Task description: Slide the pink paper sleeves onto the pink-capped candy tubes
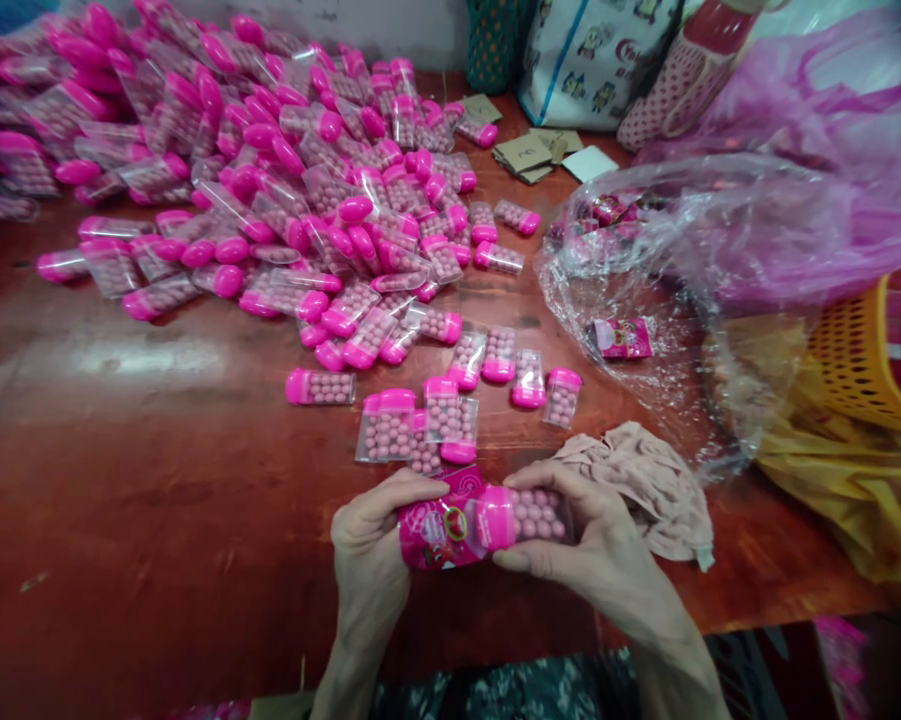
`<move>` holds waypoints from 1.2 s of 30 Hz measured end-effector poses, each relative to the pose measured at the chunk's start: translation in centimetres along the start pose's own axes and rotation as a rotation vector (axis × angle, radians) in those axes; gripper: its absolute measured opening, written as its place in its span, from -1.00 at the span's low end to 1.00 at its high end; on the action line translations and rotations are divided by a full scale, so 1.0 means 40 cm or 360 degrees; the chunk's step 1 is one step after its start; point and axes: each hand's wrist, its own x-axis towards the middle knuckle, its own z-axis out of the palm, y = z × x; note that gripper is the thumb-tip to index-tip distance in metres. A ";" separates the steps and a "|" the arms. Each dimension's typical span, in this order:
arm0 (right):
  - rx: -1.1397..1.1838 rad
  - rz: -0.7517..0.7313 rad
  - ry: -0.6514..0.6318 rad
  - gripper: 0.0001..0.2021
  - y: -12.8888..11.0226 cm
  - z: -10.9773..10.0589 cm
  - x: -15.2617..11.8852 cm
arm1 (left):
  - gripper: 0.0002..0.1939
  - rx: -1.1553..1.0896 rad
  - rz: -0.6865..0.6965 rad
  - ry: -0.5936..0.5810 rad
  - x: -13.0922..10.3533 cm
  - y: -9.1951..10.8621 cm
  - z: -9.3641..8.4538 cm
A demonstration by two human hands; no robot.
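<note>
My left hand (375, 530) grips a printed pink sleeve (435, 525), thumb on top and fingers underneath. In my right hand (577, 530) is a clear candy container (536, 515) with a pink cap, filled with round pink candies. Its capped end meets the sleeve's right opening; how far it sits inside I cannot tell. Just beyond my hands lie several more capped containers (386, 425), some overlapping. A crumpled beige cloth (645, 490) rests beside my right hand.
A big heap of the same containers (270, 180) covers the back left. At right, a clear plastic bag (667, 260) holds printed sleeves, with one sleeve (622, 338) near its edge. Beyond are cardboard pieces (525, 155), a yellow basket (855, 350) and a purple bag (810, 120).
</note>
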 end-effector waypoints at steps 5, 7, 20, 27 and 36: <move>0.0069 -0.0053 0.0081 -0.67 0.002 0.006 0.000 | -0.74 -0.0033 0.0104 -0.0025 -0.006 -0.004 -0.001; 0.0124 -0.0021 0.0087 -0.65 0.002 0.004 0.001 | -0.75 -0.0045 0.0134 -0.0039 -0.011 -0.006 -0.001; 0.0562 0.0174 0.0127 -0.62 0.009 -0.003 0.005 | -0.77 -0.0005 0.0060 0.0018 -0.025 -0.007 0.013; 0.0439 0.0222 -0.0098 -0.64 0.009 -0.030 0.011 | -0.80 0.0017 0.0034 -0.0146 -0.012 0.000 0.006; 0.0438 0.0181 -0.0284 -0.62 0.032 -0.043 0.027 | -0.83 0.0006 -0.0001 -0.0200 -0.014 -0.001 0.013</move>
